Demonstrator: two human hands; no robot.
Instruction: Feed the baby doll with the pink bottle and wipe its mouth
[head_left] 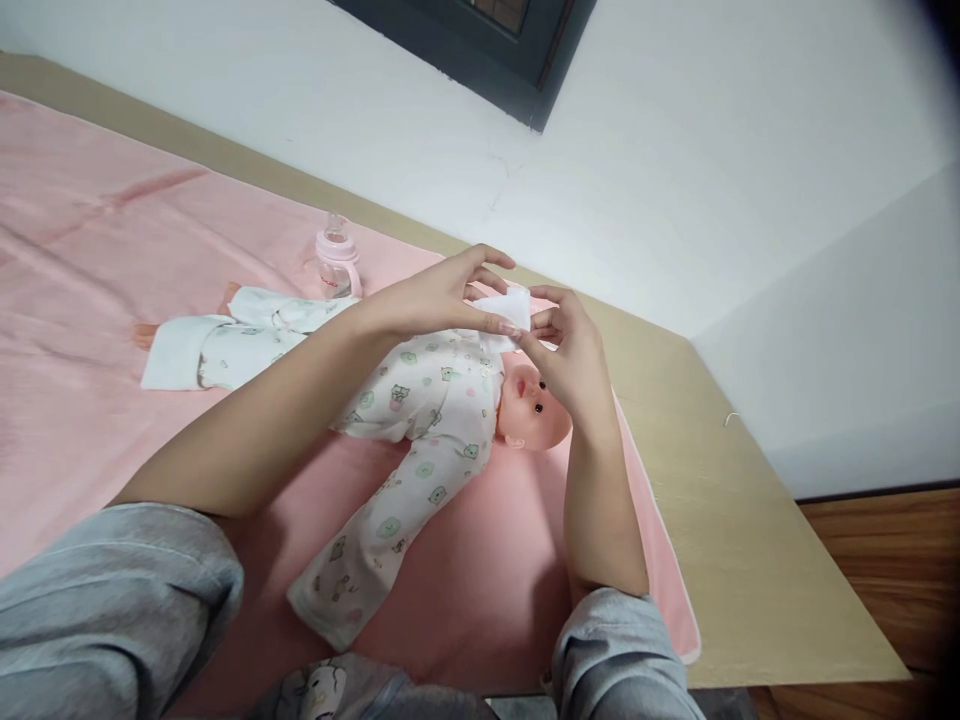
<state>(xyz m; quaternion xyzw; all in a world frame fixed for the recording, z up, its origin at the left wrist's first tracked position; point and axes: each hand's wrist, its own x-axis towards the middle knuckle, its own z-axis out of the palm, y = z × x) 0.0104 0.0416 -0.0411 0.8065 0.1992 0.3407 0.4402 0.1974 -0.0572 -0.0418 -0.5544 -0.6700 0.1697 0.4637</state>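
A baby doll [534, 405] lies on its back with its head to the right, dressed in a white printed top [420, 385] and white printed trousers [244, 350]. Over its far shoulder, my left hand [450, 290] pinches a piece of white cloth [504, 308] between thumb and fingers. My right hand [566, 350] grips the right edge of that cloth, close above the doll's face. Whether the cloth is the end of the far sleeve I cannot tell. The near sleeve [375, 540] stretches toward me, with no doll hand showing at its end.
A pink-capped baby bottle [337, 258] stands beyond the doll's legs. Beneath everything is a pink blanket [82, 270] on a tan board [750, 560]. A white wall [660, 180] with a dark-framed window [517, 50] rises behind.
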